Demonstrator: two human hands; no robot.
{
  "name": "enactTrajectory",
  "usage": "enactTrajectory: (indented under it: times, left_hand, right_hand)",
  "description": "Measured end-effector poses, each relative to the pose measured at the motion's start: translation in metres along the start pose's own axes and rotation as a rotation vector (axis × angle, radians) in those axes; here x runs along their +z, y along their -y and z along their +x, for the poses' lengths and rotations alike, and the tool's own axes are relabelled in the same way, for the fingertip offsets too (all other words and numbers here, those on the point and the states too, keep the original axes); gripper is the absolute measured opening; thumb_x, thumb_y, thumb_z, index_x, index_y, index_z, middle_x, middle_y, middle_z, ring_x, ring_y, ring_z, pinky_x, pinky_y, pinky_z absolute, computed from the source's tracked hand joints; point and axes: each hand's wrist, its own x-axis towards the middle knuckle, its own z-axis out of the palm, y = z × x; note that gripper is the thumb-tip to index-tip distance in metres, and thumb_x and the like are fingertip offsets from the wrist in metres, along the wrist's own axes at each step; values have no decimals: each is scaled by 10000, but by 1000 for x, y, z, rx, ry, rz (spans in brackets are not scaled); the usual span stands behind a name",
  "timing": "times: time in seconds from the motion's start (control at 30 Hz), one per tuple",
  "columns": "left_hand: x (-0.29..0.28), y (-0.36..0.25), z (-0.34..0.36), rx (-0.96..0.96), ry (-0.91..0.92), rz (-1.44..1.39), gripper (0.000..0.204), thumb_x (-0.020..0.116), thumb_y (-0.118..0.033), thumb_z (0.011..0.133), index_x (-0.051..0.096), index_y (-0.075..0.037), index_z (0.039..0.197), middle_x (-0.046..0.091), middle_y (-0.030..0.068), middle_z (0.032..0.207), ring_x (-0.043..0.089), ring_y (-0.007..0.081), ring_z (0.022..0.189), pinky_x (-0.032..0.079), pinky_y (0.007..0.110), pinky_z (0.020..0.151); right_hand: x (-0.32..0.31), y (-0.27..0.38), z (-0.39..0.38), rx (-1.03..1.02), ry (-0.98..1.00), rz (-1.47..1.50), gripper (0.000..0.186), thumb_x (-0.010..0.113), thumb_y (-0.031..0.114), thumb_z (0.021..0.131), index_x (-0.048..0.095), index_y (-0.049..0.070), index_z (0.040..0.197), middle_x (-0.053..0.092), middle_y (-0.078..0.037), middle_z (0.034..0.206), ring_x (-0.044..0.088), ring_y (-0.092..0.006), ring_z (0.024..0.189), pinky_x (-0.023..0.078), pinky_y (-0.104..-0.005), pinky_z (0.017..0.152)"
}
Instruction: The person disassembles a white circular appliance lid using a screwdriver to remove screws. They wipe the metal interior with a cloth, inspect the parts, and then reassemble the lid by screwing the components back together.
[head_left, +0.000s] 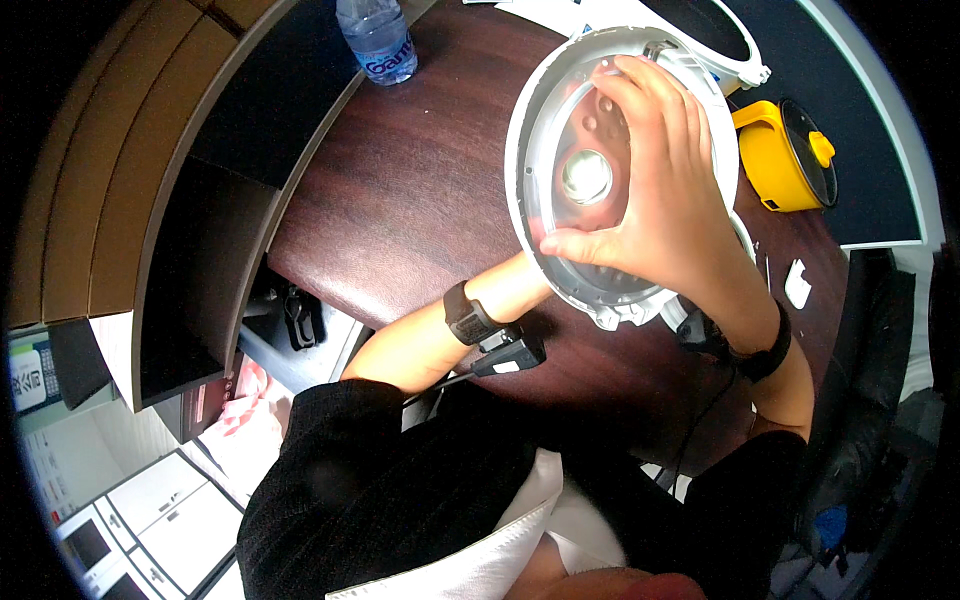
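Note:
A round white plastic housing [519, 190] is held up tilted above the desk, its open side facing me. Inside it sits a shiny, reddish-reflecting round plate [570, 140] with small dimples and a bright round centre. My right hand [665, 165] spans this plate, thumb at its lower left edge and fingertips at its upper edge, gripping it. From the left, my left forearm [420, 345] reaches behind the housing; my left hand and its fingers are hidden there. Both wrists wear black bands, the left one with a small dark device [508, 352].
A yellow pot [770, 165] with a dark lid lies to the right, near a white ring-shaped part [745, 72]. A small white piece [797, 285] rests on the brown desk [400, 190]. At the upper left is a water bottle [378, 40]. Dark partitions border the desk.

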Motion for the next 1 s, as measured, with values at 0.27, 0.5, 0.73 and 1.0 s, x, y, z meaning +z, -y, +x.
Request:
enactTrajectory:
  times: [0.27,0.5,0.73,1.0]
  left_hand:
    - [2,1,1,5,0,9,545,506,-463,855,368,-66,1202,437,66,1136,422,164,1081,381,327,921]
    - [5,10,9,23,10,46,567,506,-475,850,360,-64,1212,434,70,1145,419,168,1089,378,330,926]
    - [6,12,11,19,17,55,589,505,-487,845,351,-62,1222,430,74,1155,416,172,1096,375,333,930]
    - [3,3,11,-38,34,4,615,505,-502,839,342,-59,1233,425,78,1166,412,176,1105,372,336,935]
  right_hand:
    - [9,-8,3,21,-79,22,966,757,540,565,354,20,1272,366,-200,1277,336,-372,1210,255,-485,997]
    - [17,-15,0,61,-151,-25,946,719,612,582,389,-2,1221,405,-194,1228,363,-362,1178,255,-486,979]
    - [28,-22,-2,96,-161,-39,896,652,634,659,386,-17,1215,407,-204,1209,367,-364,1170,253,-485,976]
    - [12,-37,4,133,-101,-20,629,669,501,719,493,84,1156,510,-98,1127,470,-301,1069,339,-443,893]
